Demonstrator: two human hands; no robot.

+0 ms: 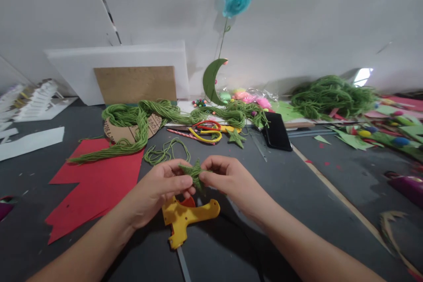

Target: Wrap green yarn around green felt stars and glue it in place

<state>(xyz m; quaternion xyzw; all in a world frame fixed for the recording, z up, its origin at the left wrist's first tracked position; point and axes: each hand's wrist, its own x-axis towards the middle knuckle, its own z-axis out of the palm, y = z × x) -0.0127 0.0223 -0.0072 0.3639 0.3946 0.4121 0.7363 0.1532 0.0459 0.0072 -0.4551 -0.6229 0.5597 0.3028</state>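
Note:
Between my two hands is a small green star (pixel 194 173) with yarn wrapped round it. My left hand (pixel 168 180) pinches its left side between thumb and fingers. On the opposite side, my right hand (pixel 223 174) grips an edge with thumb and fingertips pressed together. Just below lies a yellow glue gun (pixel 185 218) with a red trigger and a glue stick poking out of its back end. A loose tangle of green yarn (pixel 165 152) rests beyond my left hand. Another green star (pixel 236 138) lies beyond my right hand.
Red paper (pixel 99 185) lies at left under a green yarn skein (pixel 132 136). Yellow-handled scissors (pixel 208 134) and a black phone (pixel 278 130) are ahead. A green crescent moon (pixel 211 81) with a blue flower (pixel 238 0) stands at the back, with a yarn heap (pixel 330 97) farther right.

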